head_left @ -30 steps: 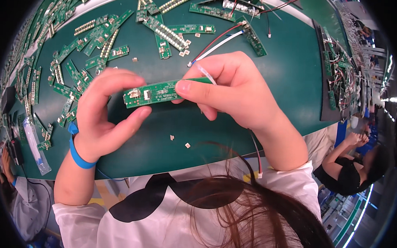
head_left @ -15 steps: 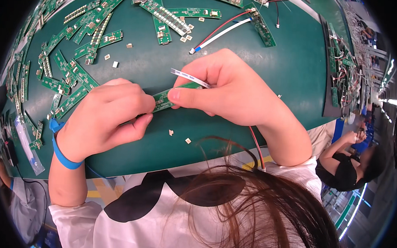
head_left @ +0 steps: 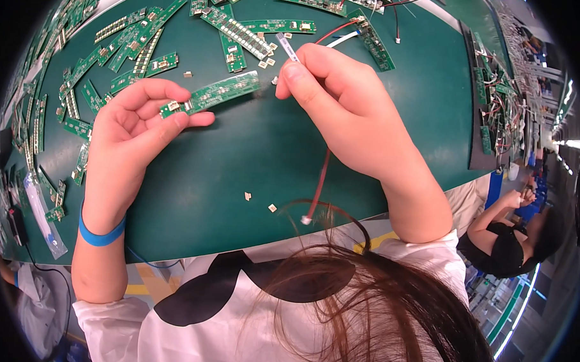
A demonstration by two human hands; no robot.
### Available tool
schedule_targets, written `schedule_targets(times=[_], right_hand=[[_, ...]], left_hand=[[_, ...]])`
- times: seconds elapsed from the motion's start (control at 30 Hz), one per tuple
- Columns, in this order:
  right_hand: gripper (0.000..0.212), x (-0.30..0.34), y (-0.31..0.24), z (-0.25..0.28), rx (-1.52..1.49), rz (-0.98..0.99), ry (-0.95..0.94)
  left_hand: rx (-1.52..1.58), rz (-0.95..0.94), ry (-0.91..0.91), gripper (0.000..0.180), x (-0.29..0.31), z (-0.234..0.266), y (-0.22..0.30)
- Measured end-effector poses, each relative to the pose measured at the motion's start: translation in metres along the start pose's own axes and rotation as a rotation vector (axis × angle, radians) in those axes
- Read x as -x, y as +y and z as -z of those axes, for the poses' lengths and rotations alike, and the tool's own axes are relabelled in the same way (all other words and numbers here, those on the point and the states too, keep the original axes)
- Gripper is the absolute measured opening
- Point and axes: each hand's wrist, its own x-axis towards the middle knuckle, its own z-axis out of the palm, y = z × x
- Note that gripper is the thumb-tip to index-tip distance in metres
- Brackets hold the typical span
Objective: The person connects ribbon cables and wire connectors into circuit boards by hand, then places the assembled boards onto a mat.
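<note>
My left hand (head_left: 142,121) pinches one end of a narrow green circuit board (head_left: 226,91) between thumb and fingers, holding it above the table. The board slants up toward the right, with a small connector near my thumb. Apart from it, my right hand (head_left: 341,96) is closed on a flat white ribbon cable (head_left: 286,47), whose free end points up to the left. Below that hand dangles a red wire (head_left: 322,179) ending in a small white plug (head_left: 306,220); where its upper end goes is hidden behind the hand.
Many green circuit boards (head_left: 148,39) lie heaped at the left and back of the green table (head_left: 239,173). Another board with wires (head_left: 374,43) lies beyond my right hand. Tiny pale connectors (head_left: 248,196) are scattered about. A dark tray (head_left: 480,117) of wired boards stands at the right; a person (head_left: 505,233) sits beyond.
My hands have drawn apart and moved up. The right hand has let go of the circuit board, which the left now holds alone. The dangling red wire has swung left.
</note>
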Motion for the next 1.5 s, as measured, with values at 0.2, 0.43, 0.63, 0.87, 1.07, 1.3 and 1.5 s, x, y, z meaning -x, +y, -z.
schedule_targets(times=[0.2,0.43,0.63,0.87,1.07,1.3,1.5], right_hand=[[0.018,0.004,-0.003,-0.008,0.29,0.329,0.038],[0.011,0.003,0.0,-0.017,0.23,0.344,0.044],[0.004,0.005,0.007,-0.023,0.087,0.411,0.12],[0.011,0.01,0.0,-0.037,0.427,0.316,0.18],[0.01,0.006,0.016,-0.05,0.326,0.43,0.311],[0.009,0.012,0.011,-0.049,0.147,0.487,0.341],[0.008,0.011,0.015,-0.05,0.178,0.483,0.356]], left_hand=[[0.213,0.127,-0.079,0.02,0.007,-0.007,-0.006],[0.195,0.087,-0.062,0.02,0.009,-0.008,-0.007],[0.226,0.104,-0.015,0.026,0.012,-0.016,-0.003],[0.223,0.166,-0.042,0.028,0.014,-0.014,-0.012],[0.227,0.186,-0.062,0.027,0.012,-0.015,-0.015],[0.217,0.197,-0.058,0.028,0.015,-0.015,-0.018],[0.22,0.207,-0.057,0.029,0.013,-0.017,-0.018]])
